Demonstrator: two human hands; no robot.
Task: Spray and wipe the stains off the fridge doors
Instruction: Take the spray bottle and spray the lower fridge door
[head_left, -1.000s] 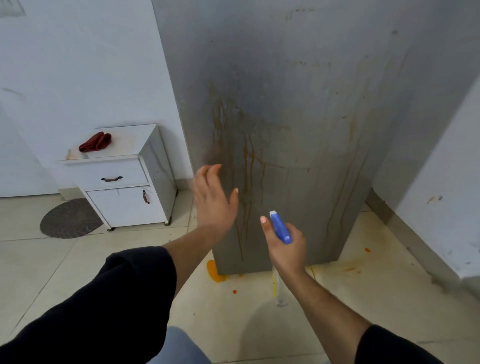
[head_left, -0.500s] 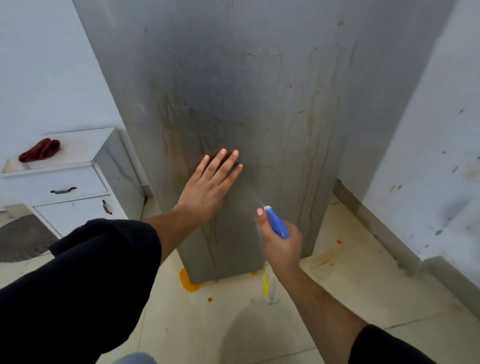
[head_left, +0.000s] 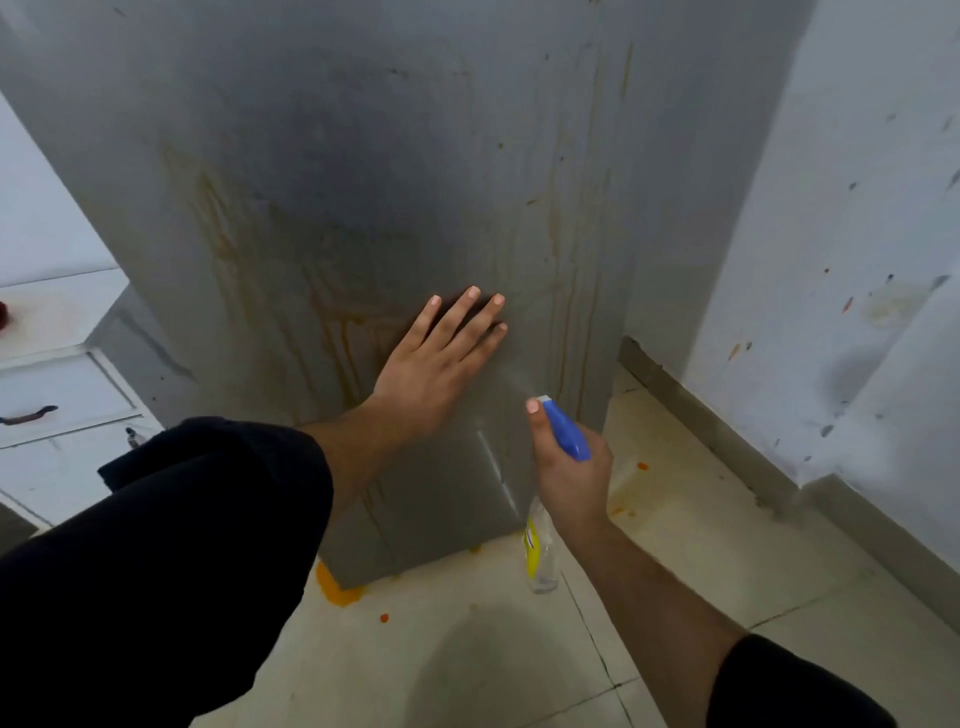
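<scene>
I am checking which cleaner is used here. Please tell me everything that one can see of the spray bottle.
The spray bottle has a clear, plastic-looking body with a yellow label and a blue trigger head with a white nozzle tip. The right hand grips its neck and hides its middle. It is held in the air, roughly upright, with the nozzle aimed at the grey fridge door. A faint mist shows ahead of it.

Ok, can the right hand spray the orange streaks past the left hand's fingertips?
Probably yes: the right hand holds the spray bottle aimed at the fridge door, nothing between nozzle and streaks; the left hand lies flat beside them.
</scene>
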